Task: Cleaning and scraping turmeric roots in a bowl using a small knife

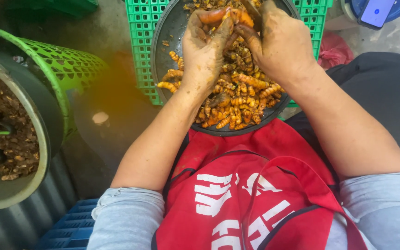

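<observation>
Both hands meet over the dark pan point(172, 28), left hand point(204, 51) and right hand point(283, 41) each with a clenched grip on one orange root point(218, 16), lifted above the heap of roots point(241, 97) so scraps drop back in.

Tray's point(172, 28) far rim, perhaps fingertips, cut off.

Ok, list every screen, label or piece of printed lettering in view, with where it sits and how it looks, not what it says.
Phone screen: top right corner, on a blue round lid; tilted rectangle, lit pale blue with a small dark dot.
Apron lettering: bottom centre, on the person's red apron; large white blocky characters.
No packages or signs visible.
</observation>
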